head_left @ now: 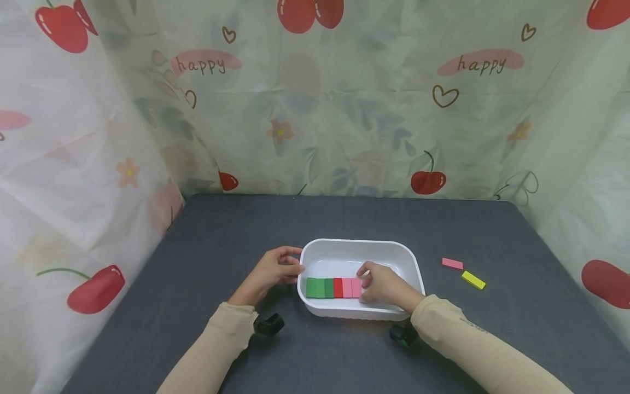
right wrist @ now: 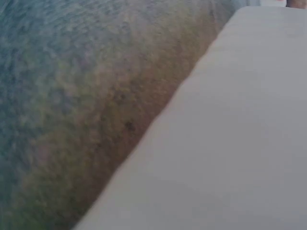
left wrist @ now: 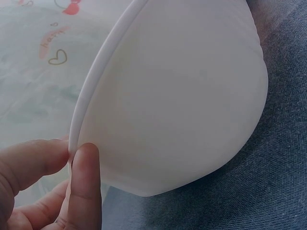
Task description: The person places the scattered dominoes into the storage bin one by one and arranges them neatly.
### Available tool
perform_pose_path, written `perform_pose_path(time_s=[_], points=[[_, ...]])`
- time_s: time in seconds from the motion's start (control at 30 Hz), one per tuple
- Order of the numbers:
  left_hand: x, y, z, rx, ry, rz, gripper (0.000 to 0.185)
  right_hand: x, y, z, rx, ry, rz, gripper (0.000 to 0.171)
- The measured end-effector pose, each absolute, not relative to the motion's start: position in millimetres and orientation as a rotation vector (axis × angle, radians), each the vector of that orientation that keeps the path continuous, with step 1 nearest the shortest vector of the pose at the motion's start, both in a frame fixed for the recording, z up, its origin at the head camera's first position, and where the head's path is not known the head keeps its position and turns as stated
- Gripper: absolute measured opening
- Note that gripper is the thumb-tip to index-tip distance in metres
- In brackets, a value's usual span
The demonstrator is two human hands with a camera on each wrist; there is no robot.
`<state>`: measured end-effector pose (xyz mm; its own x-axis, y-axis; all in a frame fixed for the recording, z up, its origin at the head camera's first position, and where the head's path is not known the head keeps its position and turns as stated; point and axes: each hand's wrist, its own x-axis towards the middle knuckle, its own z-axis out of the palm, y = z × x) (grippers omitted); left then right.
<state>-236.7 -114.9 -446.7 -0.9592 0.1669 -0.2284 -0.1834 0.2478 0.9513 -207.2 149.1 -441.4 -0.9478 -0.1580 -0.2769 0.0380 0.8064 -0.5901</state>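
A white plastic basin (head_left: 339, 311) stands on the dark table. My left hand (head_left: 270, 272) pinches its left rim, the rim lying between thumb and finger; the left wrist view shows this grip on the basin (left wrist: 177, 105) close up. Inside lies a row of small flat blocks: green blocks (head_left: 316, 288) at the left, a red block (head_left: 338, 288), then a pink block (head_left: 346, 288) and another pink block (head_left: 356, 288) at the right end. With curled fingers my right hand (head_left: 386, 284) pinches that end block. The right wrist view shows only the basin's outer wall (right wrist: 230, 129).
Right of the basin, a loose pink block (head_left: 452, 264) and a yellow block (head_left: 473, 280) lie on the table (head_left: 236, 219). A printed curtain (head_left: 330, 120) hangs behind and at both sides. Black wrist cameras (head_left: 269, 325) sit beneath both wrists.
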Motion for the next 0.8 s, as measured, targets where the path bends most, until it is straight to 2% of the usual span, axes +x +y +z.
perform_pose_path(time_s=[0.43, 0.8], points=[[-236, -115, -446, -0.01, 2.245, 1.764, 0.048, -205, 172, -409, -0.108, 2.621, -1.032, 0.051], [-235, -115, -444, -0.014, 2.236, 1.766, 0.049, -198, 215, -371, -0.196, 2.626, -1.19, 0.06]])
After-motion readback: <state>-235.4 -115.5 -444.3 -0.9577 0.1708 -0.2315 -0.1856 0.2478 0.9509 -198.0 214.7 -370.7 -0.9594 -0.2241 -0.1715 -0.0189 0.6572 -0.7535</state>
